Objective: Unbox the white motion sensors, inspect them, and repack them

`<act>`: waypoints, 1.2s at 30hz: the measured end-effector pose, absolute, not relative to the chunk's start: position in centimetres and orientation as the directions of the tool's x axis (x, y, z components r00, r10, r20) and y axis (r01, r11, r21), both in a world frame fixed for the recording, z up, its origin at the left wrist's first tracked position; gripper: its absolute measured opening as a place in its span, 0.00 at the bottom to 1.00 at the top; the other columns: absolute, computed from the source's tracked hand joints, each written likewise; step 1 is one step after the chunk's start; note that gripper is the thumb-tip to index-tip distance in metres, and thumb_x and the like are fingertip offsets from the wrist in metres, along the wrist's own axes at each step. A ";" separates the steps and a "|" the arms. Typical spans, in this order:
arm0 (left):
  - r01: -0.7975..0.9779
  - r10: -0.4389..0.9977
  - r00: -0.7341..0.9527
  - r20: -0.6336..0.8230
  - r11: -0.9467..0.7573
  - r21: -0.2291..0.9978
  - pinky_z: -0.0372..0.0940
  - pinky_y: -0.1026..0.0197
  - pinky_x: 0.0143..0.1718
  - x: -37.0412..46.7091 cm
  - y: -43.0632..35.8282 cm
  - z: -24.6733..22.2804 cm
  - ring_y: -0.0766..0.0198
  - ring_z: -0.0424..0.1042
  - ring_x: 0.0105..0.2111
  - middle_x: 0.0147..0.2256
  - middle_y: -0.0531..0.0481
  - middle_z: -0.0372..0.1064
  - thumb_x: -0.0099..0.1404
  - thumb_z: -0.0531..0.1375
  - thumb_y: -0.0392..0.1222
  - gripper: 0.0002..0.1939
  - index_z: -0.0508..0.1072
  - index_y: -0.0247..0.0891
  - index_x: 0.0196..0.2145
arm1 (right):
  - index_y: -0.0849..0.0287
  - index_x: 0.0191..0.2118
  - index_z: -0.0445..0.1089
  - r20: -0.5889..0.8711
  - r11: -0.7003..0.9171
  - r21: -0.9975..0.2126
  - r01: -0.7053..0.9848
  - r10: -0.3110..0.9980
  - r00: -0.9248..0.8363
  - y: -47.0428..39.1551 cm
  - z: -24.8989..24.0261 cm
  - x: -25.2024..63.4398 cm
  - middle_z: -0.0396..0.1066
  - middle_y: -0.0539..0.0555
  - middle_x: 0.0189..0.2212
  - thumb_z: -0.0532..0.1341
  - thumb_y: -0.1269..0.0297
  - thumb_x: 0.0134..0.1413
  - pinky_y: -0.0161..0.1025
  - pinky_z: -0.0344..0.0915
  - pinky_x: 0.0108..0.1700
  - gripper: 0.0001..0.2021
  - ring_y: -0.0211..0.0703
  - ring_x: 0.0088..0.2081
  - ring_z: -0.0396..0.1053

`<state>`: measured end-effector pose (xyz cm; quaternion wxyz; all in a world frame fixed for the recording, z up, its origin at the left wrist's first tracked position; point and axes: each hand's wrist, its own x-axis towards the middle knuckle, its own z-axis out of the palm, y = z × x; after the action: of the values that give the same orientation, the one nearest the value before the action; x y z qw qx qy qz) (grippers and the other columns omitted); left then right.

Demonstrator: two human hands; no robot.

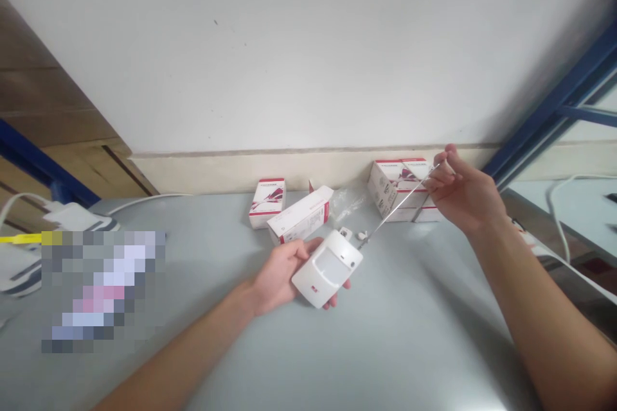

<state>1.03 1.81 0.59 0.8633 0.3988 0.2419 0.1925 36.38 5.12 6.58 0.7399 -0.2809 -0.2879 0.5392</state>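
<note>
My left hand (282, 275) is wrapped round a white motion sensor (332, 266), its lens window and small red logo facing up. From the sensor's top corner a thin silver antenna (398, 205) runs up and to the right. My right hand (465, 196) pinches the far end of this rod between its fingers. A small white bracket (345, 232) shows at the sensor's top edge. Just beyond the sensor lies a white and red carton (301, 213) on its side, with crumpled clear plastic (348, 202) beside it.
Another small box (267, 199) stands against the wall, and stacked boxes (400, 186) sit behind the antenna. At left are white power strips (80, 217) with cables and a yellow strip (22, 239). A pixelated patch hides part of the grey table (231, 347). Blue metal posts (554, 87) flank the table.
</note>
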 end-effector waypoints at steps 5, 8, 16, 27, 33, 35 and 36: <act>-0.143 0.535 0.804 -0.257 0.595 0.791 0.66 0.50 0.38 1.1 1.8 0.7 0.46 0.80 0.32 0.42 0.29 0.80 0.63 0.50 0.45 0.25 0.67 0.33 0.56 | 0.51 0.39 0.75 0.089 0.236 -0.710 -0.663 0.965 0.247 5.1 6.4 36.5 0.73 0.42 0.35 0.71 0.73 0.57 0.26 0.68 0.25 0.10 0.26 0.22 0.57; -0.148 0.527 0.814 -0.245 0.596 0.790 0.67 0.50 0.38 1.1 1.7 0.7 0.46 0.80 0.33 0.43 0.29 0.80 0.64 0.51 0.45 0.25 0.67 0.33 0.56 | 0.49 0.39 0.75 0.075 0.231 -0.694 -0.682 0.965 0.251 5.2 6.3 36.5 0.74 0.42 0.35 0.71 0.74 0.57 0.27 0.68 0.25 0.11 0.27 0.22 0.58; -0.149 0.527 0.816 -0.235 0.586 0.796 0.66 0.49 0.38 1.1 1.7 0.9 0.46 0.80 0.32 0.43 0.29 0.80 0.64 0.50 0.45 0.25 0.68 0.34 0.56 | 0.48 0.37 0.75 0.086 0.242 -0.716 -0.655 0.961 0.262 5.0 6.6 36.0 0.75 0.44 0.34 0.69 0.73 0.57 0.31 0.67 0.23 0.10 0.31 0.21 0.57; -0.132 0.526 0.810 -0.260 0.596 0.792 0.65 0.49 0.39 1.0 1.8 1.0 0.46 0.80 0.33 0.43 0.29 0.80 0.64 0.51 0.46 0.27 0.66 0.34 0.58 | 0.49 0.39 0.76 0.103 0.243 -0.686 -0.686 0.966 0.239 5.0 6.4 36.2 0.75 0.44 0.33 0.68 0.72 0.58 0.29 0.67 0.24 0.08 0.29 0.22 0.58; -0.156 0.528 0.817 -0.231 0.589 0.793 0.66 0.48 0.39 1.1 1.7 1.0 0.45 0.80 0.33 0.43 0.29 0.80 0.65 0.50 0.45 0.27 0.66 0.34 0.59 | 0.51 0.39 0.76 0.107 0.276 -0.738 -0.616 0.949 0.297 5.3 6.4 36.1 0.72 0.45 0.33 0.71 0.70 0.56 0.27 0.66 0.24 0.08 0.28 0.22 0.56; -0.182 0.546 0.808 -0.223 0.591 0.786 0.67 0.47 0.39 1.1 1.7 1.0 0.45 0.80 0.32 0.43 0.29 0.80 0.65 0.50 0.44 0.26 0.65 0.35 0.59 | 0.51 0.38 0.76 0.139 0.307 -0.798 -0.518 0.931 0.337 5.6 6.2 35.6 0.71 0.45 0.32 0.73 0.67 0.53 0.27 0.65 0.23 0.08 0.29 0.22 0.56; -0.196 0.557 0.800 -0.222 0.592 0.782 0.67 0.47 0.39 1.1 1.7 0.9 0.45 0.80 0.33 0.43 0.29 0.80 0.66 0.51 0.44 0.26 0.64 0.35 0.59 | 0.52 0.38 0.76 0.157 0.323 -0.830 -0.455 0.918 0.364 5.7 6.0 35.2 0.71 0.46 0.31 0.74 0.65 0.52 0.28 0.65 0.23 0.09 0.30 0.22 0.56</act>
<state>1.10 1.73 0.93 0.8624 0.3954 0.2286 0.2182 35.18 5.75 6.03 0.7455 -0.3556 -0.3251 0.4605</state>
